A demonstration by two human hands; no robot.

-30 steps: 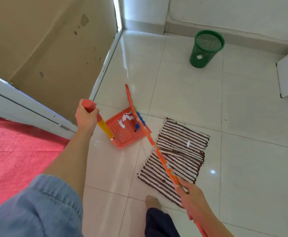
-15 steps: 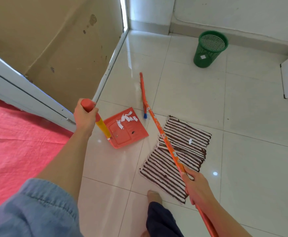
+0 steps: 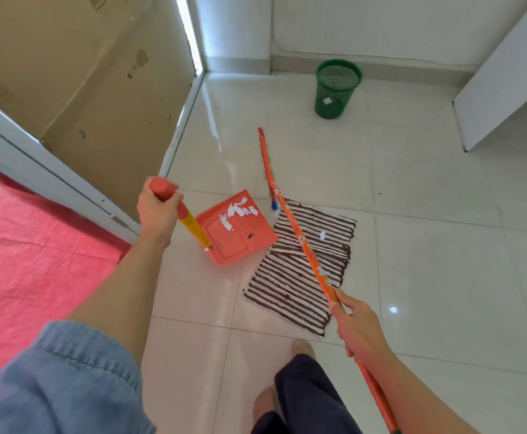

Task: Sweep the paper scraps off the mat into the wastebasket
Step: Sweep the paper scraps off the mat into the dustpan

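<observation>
Now each grip wraps tight: left hand (image 3: 157, 211) dustpan handle (image 3: 183, 214), right hand (image 3: 360, 328) broom (image 3: 299, 242).

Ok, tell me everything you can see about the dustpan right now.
The dustpan is an orange-red plastic tray, square with a raised rim and a moulded inner panel. Its long handle, yellow low down and red at the capped top, is gripped by the left hand. It sits on the pale floor tiles, one corner at the striped mat's edge. White paper scraps lie toward its far side, with a small dark speck nearer the middle.

Home: tiled floor (image 3: 428, 245), doorway mat (image 3: 299, 264)
</observation>
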